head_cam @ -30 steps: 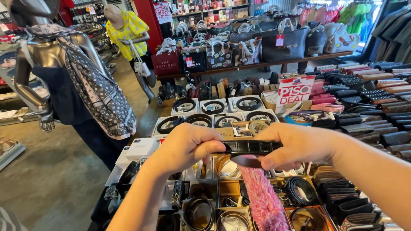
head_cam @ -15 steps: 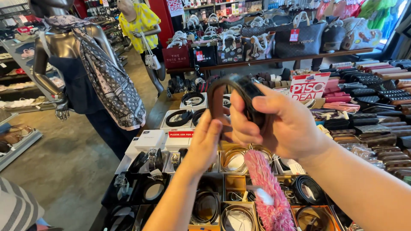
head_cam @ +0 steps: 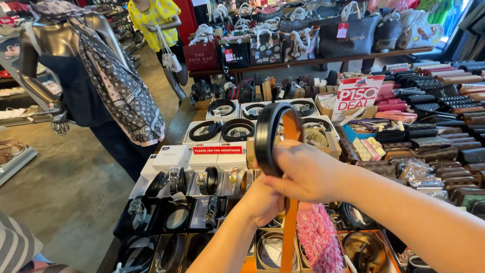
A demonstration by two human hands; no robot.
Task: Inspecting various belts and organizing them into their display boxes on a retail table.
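We stand at a display table (head_cam: 166, 167) in a shop; its top is packed with open boxes holding coiled belts (head_cam: 236, 129), and a row of watches (head_cam: 202, 181) sits in trays nearer to us. White boxes (head_cam: 170, 155) rest on the table's left part. Stacked wallets (head_cam: 444, 96) fill the right side, and a red-and-white sale sign (head_cam: 357, 94) stands behind the belt boxes. A shelf of handbags (head_cam: 303, 35) runs along the back. To the left, on a grey concrete floor (head_cam: 60, 182), a silver mannequin (head_cam: 65, 65) wears a patterned scarf. Our right hand (head_cam: 308, 174) is closed around a belt (head_cam: 270, 134), black outside and tan inside, which arches up in a loop above the fist while its tan end hangs straight down. Our left hand (head_cam: 262, 199) lies just below the right, partly hidden; its fingers appear curled at the hanging strap. A pink fluffy item (head_cam: 318, 242) sits on the boxes just beneath both hands.
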